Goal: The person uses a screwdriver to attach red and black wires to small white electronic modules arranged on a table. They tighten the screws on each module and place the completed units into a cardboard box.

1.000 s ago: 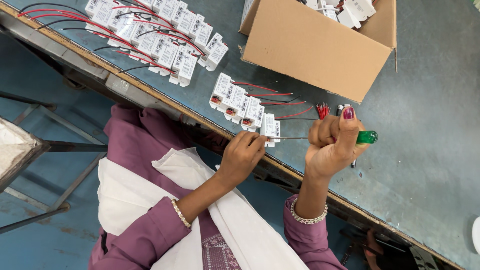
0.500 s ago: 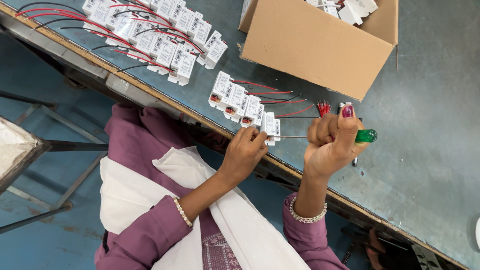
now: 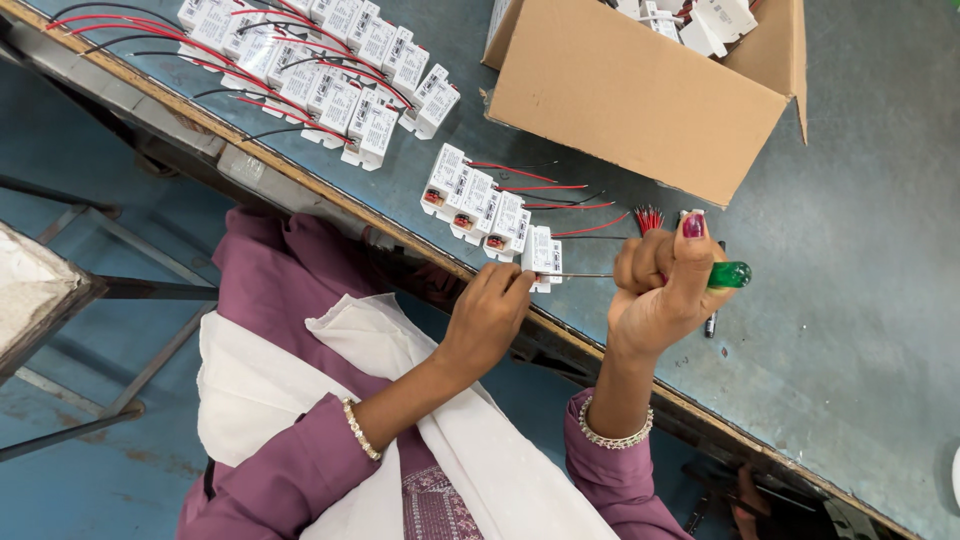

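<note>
Grey-green workbench [image 3: 860, 330] with a wooden front edge, blue floor below, seen from above. Person in a purple top with a white scarf sits at the edge.

Right hand [image 3: 665, 290] is a closed fist around a screwdriver [image 3: 650, 275] with a clear green handle; thumb is up, nail painted dark pink. The thin metal shaft runs level to the left, its tip at a small white module [image 3: 540, 253] lying at the bench edge. Left hand [image 3: 490, 315] has fingers curled onto that same module, pinching it at its near end; exactly how tight, can't tell, fingertips partly hidden.

That module is the end one of a short row of 5 white modules [image 3: 478, 200] laid side by side, each with a red terminal at one end and red and black wires [image 3: 545, 187] trailing right. A loose bunch of red wire ends [image 3: 648, 218] lies just beside the right fist. A dark pen [image 3: 710, 322] lies on the bench just behind the fist.

Top left: a larger batch of white modules [image 3: 335, 70] with red and black leads. Top centre: an open cardboard box [image 3: 640, 100] holding more white parts. Far left: a metal-framed stand [image 3: 50, 290].
</note>
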